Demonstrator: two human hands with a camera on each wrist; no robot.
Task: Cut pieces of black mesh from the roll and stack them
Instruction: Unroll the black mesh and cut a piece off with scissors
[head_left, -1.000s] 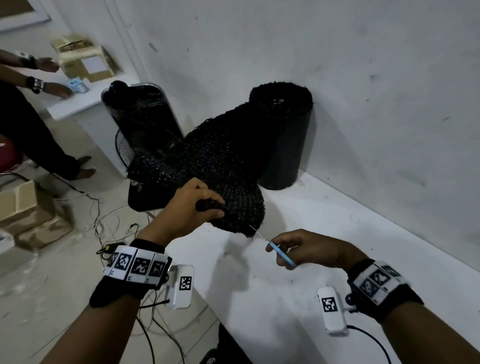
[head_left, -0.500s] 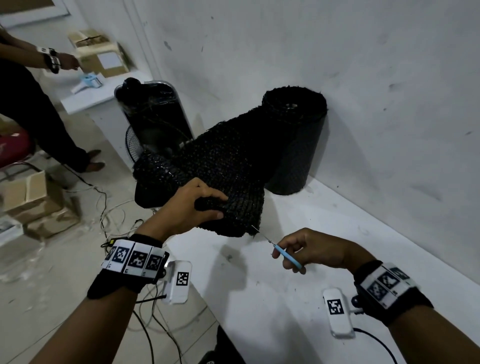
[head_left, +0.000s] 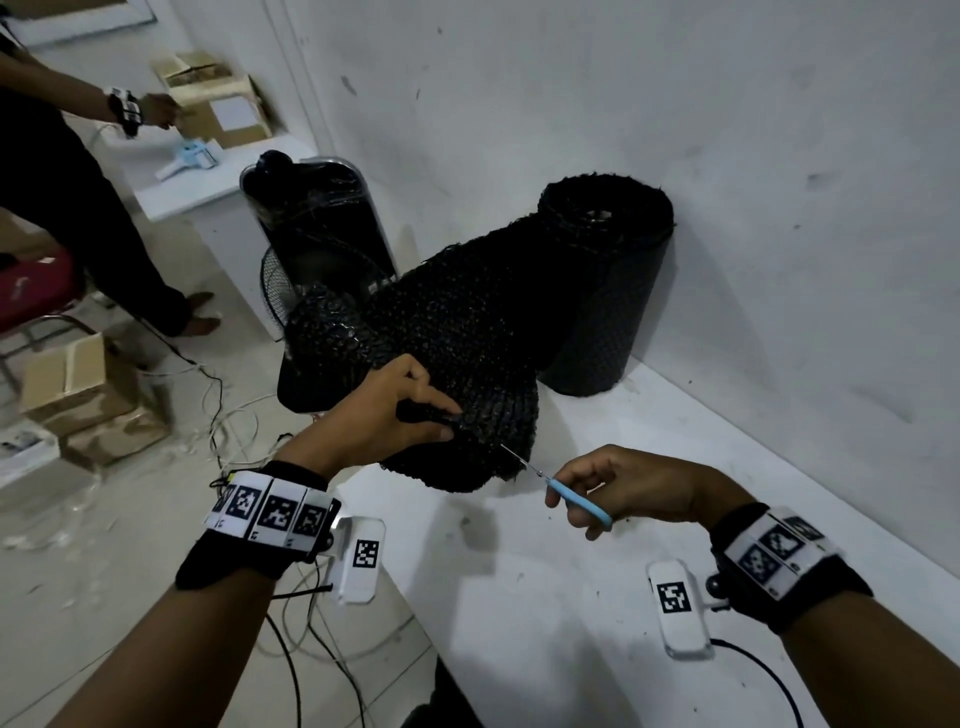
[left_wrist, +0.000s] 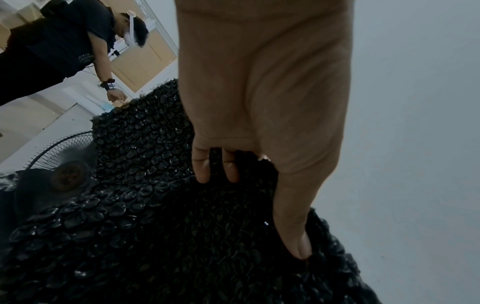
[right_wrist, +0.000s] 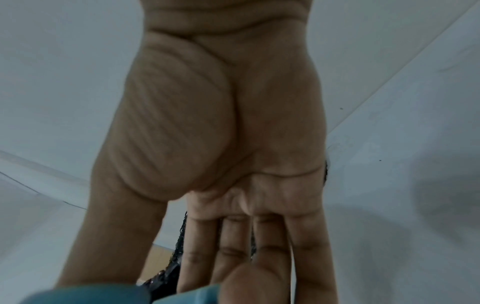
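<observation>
- The black mesh (head_left: 457, 332) hangs out from its roll (head_left: 608, 291), which stands up on the white table (head_left: 675, 519) against the wall (head_left: 675, 130).
- The loose part sags over the table edge, and its end is bunched into a thick fold.
- The mesh looks bumpy and a bit shiny, with lots of tiny holes. Its bottom edge is ragged.
- The left hand (head_left: 384, 415) grips the folded end, thumb below and fingers curled over the top. I think it holds the mesh up and tight so it is easy to cut.
- The right hand (head_left: 618, 488) has its fingers wrapped around blue scissors (head_left: 563, 491). The thin metal tip points up at the mesh's bottom edge and looks like it just touches it.
- I think a cut is about to start or has just begun. No stack of cut pieces shows in any view.
- Behind the mesh stand a fan (head_left: 280, 291) and something dark wrapped in plastic.
- Farther off, another person (head_left: 67, 197) works at another table, with cardboard boxes (head_left: 78, 384) on the floor.
</observation>
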